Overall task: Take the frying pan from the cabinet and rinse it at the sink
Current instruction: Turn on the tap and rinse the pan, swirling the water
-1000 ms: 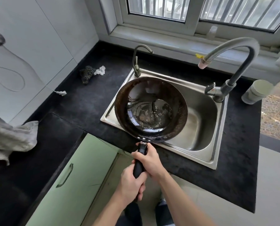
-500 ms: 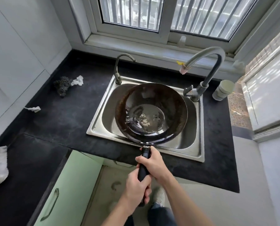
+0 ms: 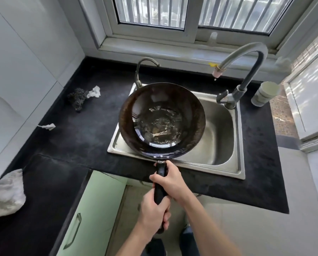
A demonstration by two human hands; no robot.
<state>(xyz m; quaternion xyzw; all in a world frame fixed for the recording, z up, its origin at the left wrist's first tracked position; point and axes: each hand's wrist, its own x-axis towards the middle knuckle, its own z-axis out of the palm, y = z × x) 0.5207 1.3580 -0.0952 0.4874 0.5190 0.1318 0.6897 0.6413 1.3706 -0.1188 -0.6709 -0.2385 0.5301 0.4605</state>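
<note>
A dark round frying pan [image 3: 162, 121] with a little water and residue in its bottom hangs over the left part of the steel sink [image 3: 219, 130]. Its black handle [image 3: 160, 183] points toward me. My right hand [image 3: 171, 180] grips the handle close to the pan, and my left hand [image 3: 152, 213] grips its lower end. The tall grey faucet [image 3: 247, 63] arches over the sink's back right; a drop hangs at its spout, to the right of the pan. A smaller tap [image 3: 141, 71] stands behind the pan.
Black countertop [image 3: 76, 137] surrounds the sink. On it lie a dark scrubber [image 3: 77, 98], white paper scraps [image 3: 94, 92], and a grey cloth [image 3: 4, 193] at the left edge. A white cup [image 3: 264, 93] lies by the faucet. A green cabinet door [image 3: 91, 215] is below.
The pan has shifted left over the sink and tilted a little, so the water in it has sloshed. Both hands keep their hold on the handle. My view has moved closer.
</note>
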